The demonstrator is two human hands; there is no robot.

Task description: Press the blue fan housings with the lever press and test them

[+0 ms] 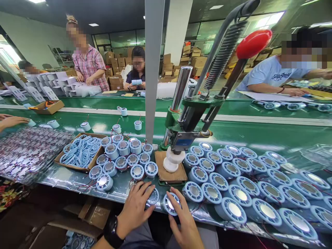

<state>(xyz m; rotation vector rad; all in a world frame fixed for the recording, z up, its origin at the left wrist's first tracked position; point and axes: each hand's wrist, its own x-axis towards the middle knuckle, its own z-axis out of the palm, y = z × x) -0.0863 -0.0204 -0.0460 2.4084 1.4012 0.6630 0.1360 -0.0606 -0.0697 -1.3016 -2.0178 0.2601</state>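
My left hand point(136, 206), a dark watch on its wrist, has its fingers and thumb around a light-blue round housing point(153, 196) at the bench's front edge. Beside it, my right hand point(183, 219) curls its fingers and thumb about another light-blue housing point(171, 203) with a silver centre disc. Both housings sit face up, just in front of a hand press point(178, 138). The press has a red-knobbed lever point(254, 44) and a white round pressing head point(172, 159) over a brown base pad point(160, 169). The undersides of the held housings are hidden.
Rows of similar housings point(240, 194) with thin wires fill the bench at right; a smaller cluster point(123, 148) stands left. A carton of blue rings point(85, 152) and a plastic-covered pile point(28, 148) lie farther left. A co-worker's hand point(12, 121) reaches in. Other people work across the green belt.
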